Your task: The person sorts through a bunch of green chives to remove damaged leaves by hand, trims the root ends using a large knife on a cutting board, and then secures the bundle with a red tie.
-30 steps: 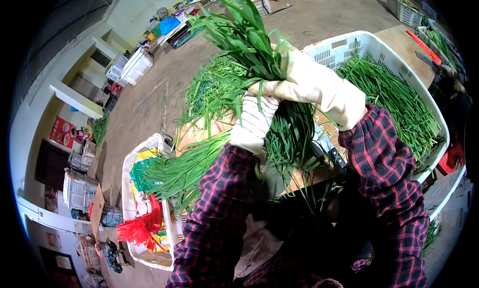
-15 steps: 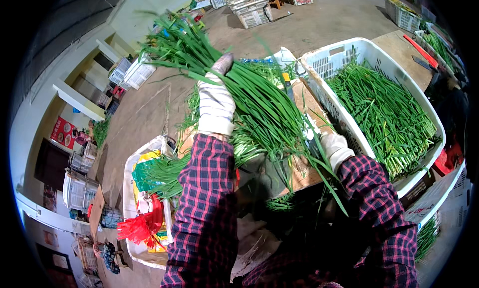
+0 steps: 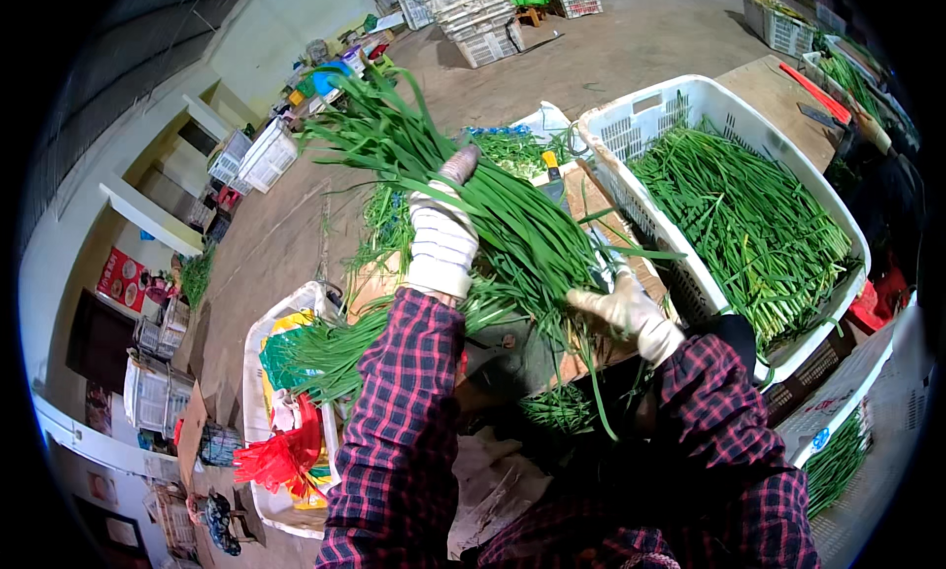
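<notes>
My left hand (image 3: 443,214), in a striped glove, is closed round a long leafy bunch of green vegetables (image 3: 512,224), tilted toward the upper left. My right hand (image 3: 631,313), in a cream glove, has its fingers apart at the bunch's lower end, the thumb touching the leaves. Beneath lie a wooden board (image 3: 621,357) and more loose greens (image 3: 325,357). A yellow-handled tool (image 3: 552,163) rests beyond the bunch, its lower part partly hidden. At right stands a white plastic crate (image 3: 650,101) holding cut greens (image 3: 739,224).
A crate (image 3: 258,480) with red, yellow and green plastic lies left. Another white crate (image 3: 838,401) stands lower right. Stacked crates (image 3: 473,22) are behind on the concrete floor (image 3: 621,47). A red long object (image 3: 818,91) rests on a board at upper right, near a partly visible co-worker's hand (image 3: 875,133).
A second ago both hands gripped the bunch upright in the middle. My left hand now holds it tilted leftward; my right hand has moved down and right, its fingers spread.
</notes>
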Available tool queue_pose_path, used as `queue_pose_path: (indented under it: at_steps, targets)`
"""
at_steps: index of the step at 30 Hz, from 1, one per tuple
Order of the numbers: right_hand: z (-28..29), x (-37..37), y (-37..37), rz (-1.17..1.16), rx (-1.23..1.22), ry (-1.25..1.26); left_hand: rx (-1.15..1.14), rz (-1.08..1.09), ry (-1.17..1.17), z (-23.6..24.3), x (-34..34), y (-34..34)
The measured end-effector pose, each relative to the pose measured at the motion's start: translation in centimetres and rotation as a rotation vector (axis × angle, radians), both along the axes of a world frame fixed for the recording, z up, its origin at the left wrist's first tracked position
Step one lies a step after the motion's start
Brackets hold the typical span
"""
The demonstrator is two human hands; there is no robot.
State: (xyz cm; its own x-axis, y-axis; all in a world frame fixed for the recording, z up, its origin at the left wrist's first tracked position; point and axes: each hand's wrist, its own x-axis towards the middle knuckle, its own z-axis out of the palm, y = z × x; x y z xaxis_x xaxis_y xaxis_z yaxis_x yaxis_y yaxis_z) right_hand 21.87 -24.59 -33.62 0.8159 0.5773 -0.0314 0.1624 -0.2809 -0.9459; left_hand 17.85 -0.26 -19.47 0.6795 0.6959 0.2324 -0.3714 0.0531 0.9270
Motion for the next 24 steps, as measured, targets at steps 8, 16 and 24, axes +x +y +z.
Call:
queue_pose_path:
  at_steps: [8, 16, 24]
  targets:
    - [3.6, -9.3, 0.0, 0.265, 0.128, -0.115, -0.142, -0.038, -0.134, 10.3, -7.7, 3.0]
    - [1.1, -15.0, -6.1, 0.297, -0.049, -0.475, -0.197, 0.068, -0.308, 12.1, -14.8, 9.4]
    - [10.0, -12.4, -3.4, 0.382, -0.123, -0.522, -0.267, -0.029, -0.418, 13.2, -18.6, 7.6]
